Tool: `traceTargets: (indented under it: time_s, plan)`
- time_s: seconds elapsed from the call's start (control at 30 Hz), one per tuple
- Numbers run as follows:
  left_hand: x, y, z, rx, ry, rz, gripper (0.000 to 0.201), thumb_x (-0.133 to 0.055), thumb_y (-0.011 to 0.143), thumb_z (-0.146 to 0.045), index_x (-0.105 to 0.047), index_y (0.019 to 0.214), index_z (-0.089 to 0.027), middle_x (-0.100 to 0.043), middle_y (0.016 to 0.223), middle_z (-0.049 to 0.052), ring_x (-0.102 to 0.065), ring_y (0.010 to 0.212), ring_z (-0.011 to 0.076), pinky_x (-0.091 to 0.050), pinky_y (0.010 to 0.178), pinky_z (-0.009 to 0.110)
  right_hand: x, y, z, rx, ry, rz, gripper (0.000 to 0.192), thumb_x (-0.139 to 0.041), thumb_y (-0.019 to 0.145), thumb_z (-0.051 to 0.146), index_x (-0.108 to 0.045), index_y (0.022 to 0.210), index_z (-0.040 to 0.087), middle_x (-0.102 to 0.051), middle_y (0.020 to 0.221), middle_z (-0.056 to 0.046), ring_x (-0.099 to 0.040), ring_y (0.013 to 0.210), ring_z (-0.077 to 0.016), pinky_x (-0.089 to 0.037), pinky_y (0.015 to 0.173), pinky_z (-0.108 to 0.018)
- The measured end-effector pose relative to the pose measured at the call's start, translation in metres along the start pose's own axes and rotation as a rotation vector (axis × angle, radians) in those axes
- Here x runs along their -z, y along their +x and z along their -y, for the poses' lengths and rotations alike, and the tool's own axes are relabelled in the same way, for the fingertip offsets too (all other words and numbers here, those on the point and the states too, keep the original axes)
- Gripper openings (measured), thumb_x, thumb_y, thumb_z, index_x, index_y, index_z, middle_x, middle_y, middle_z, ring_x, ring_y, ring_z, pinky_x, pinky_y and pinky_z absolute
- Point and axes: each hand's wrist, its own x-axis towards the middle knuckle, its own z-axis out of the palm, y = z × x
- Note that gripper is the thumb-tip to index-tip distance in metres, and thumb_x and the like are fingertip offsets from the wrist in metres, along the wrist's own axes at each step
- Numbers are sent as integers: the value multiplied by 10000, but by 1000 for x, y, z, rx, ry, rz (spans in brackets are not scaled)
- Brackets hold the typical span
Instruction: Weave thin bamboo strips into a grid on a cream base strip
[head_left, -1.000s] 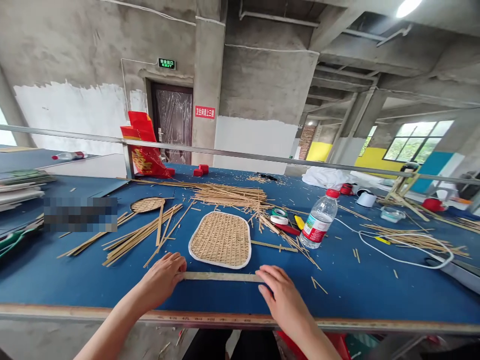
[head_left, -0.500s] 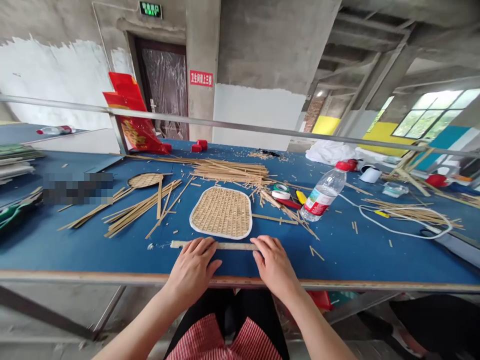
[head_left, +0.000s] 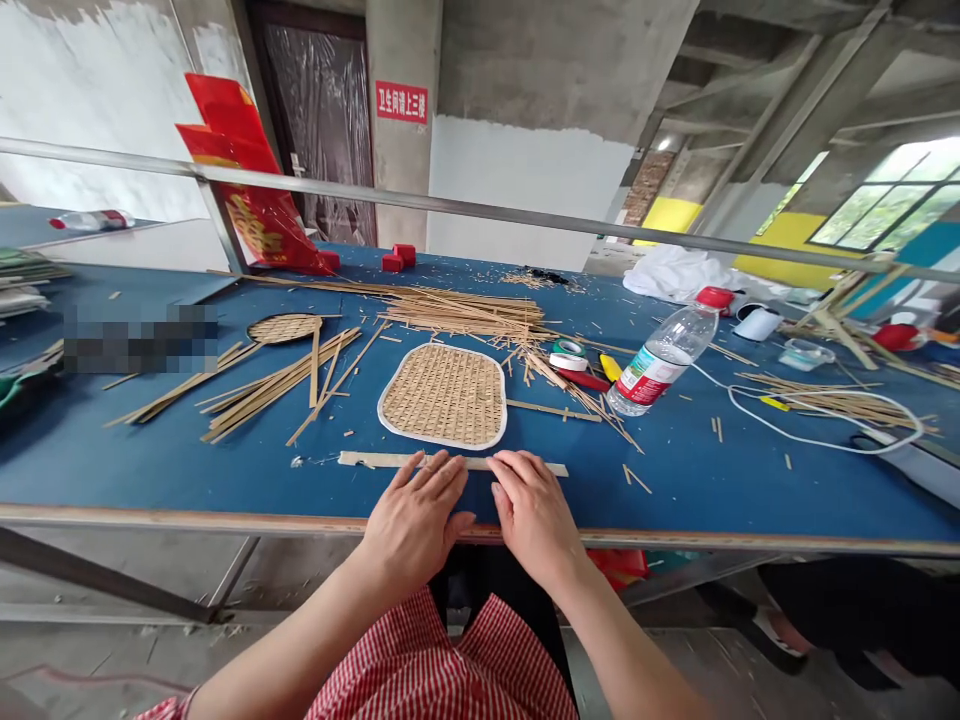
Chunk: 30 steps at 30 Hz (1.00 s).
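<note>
Two hands: both flat on the same bamboo strip, side by side near its middle, right at the near edge of the table.
Left hand: palm down, fingers spread a little, tips pressing on the strip. Nothing's gripped, it's just pinning it.
Right hand: same deal, fingers lying loosely together over the strip, open and resting rather than clamped.
Strip: long, thin and pale, lying crosswise on the blue top, both ends poking out past the hands. Sits just in front of the woven panel, not touching it as far as I can see.
How I'd do it: keep the pressure even under both sets of fingertips so the strip stays flat and doesn't skate on the smooth surface. Hands this close together leave the ends free to swing, so go easy. Watch for splinters on the edges too.
Woven panel: rounded square with a white rim, lying flat.
Further back: loose bamboo slats to the left, a water bottle on its side to the right with tape rolls beside it, and a bigger bundle of sticks behind.
</note>
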Motion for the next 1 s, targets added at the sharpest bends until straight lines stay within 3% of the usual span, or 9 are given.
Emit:
traceTargets:
  time_s: [0.17, 0.3, 0.5, 0.7, 0.83, 0.9, 1.0]
  plan:
    - [1, -4, 0, -58, -23, 70, 472, -422, 848, -451, -455, 1230, -177, -440, 1309, 56, -388, 1210, 235, -294, 1015, 433, 6, -14, 4, 50, 47, 34, 337, -357, 852, 158, -550, 1128, 163, -535, 1196, -71, -422, 1139, -219, -372, 949, -404]
    - [6, -5, 5, -80, -37, 83, 442, -437, 849, -417, -468, 1221, -180, -461, 1293, 61, -403, 1199, 234, -320, 1001, 430, 14, -15, -1, 116, 156, 52, 305, -366, 855, 161, -574, 1077, 184, -577, 1130, -55, -467, 1092, -177, -386, 944, -353]
    - [1, 3, -1, -16, -15, 94, 509, -426, 841, -455, -432, 1251, -154, -433, 1310, 102, -385, 1210, 250, -291, 1011, 450, 3, 1, -8, -68, 15, 12, 337, -400, 841, 224, -549, 1130, 136, -547, 1182, -123, -455, 1113, -269, -367, 930, -484]
    - [6, 19, 18, 48, -29, 142, 515, -336, 869, -479, -423, 1257, -152, -481, 1269, 105, -414, 1189, 236, -313, 987, 436, 3, 4, 17, 215, 213, 101, 386, -378, 843, 164, -465, 1219, 170, -509, 1237, -74, -413, 1170, -188, -358, 984, -393]
    - [8, 28, 32, 73, 11, 135, 458, -351, 879, -425, -432, 1254, -175, -411, 1330, 90, -342, 1240, 239, -307, 994, 425, 6, 8, -8, 38, 134, -13, 349, -382, 827, 139, -517, 1149, 134, -550, 1146, -105, -450, 1091, -222, -381, 936, -422]
    - [4, 28, 30, 76, 17, 150, 403, -385, 876, -358, -468, 1223, -172, -433, 1313, 86, -359, 1229, 236, -301, 1000, 429, 6, 11, -24, -49, 73, -18, 306, -419, 806, 138, -567, 1074, 126, -569, 1084, -116, -457, 1042, -247, -394, 898, -433]
    - [-2, 26, 20, 55, -11, 142, 346, -434, 855, -293, -515, 1170, -176, -486, 1270, 74, -408, 1193, 234, -315, 994, 429, 7, 18, -37, -57, 89, 13, 233, -447, 797, 129, -603, 968, 154, -582, 993, -93, -470, 971, -226, -403, 857, -393]
